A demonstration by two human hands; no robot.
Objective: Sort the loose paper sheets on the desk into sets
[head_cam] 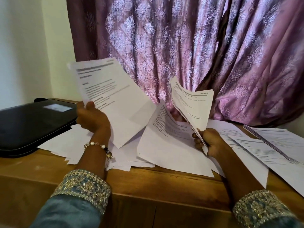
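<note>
Fingers (85, 105) of left hand (92, 117) pinch one sheet (111, 96) by its lower edge, raised over the surface (148, 180). Right hand (209, 142) grips a thin stack (192, 104), curling. Loose sheets (164, 145) lie beneath. Paper looks light, floppy; edge holds should suit.

Black case (29, 127) at desk's left end; purple patterned curtain (181, 46) behind; white wall (24, 46) left
</note>
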